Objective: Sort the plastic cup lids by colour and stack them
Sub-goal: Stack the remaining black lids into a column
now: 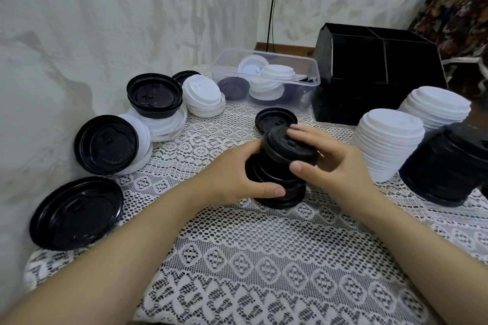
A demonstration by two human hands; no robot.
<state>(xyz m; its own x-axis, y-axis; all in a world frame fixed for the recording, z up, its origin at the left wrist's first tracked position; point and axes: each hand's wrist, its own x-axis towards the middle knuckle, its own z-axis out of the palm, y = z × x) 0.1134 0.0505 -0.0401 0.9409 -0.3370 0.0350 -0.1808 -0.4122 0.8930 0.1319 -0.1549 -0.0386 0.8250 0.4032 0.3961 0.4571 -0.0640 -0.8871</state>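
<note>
Black lid (287, 146), pinched by my right hand (335, 166), tilts onto a black stack (280, 188) my left hand (232, 179) grips steady, mid table (264, 258).

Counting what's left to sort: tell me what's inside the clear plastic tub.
The clear tub holds white lids, some stacked, and a black lid at its left end. Anything beneath the white lids is covered.

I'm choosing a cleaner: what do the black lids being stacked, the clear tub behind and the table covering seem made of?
Black lid stack: thin moulded plastic, semi-gloss, going by soft highlights and embossed ridges. Clear tub: rigid transparent plastic; lids show through its walls. Table covering: white openwork lace fabric, matte; fibre unclear.
</note>
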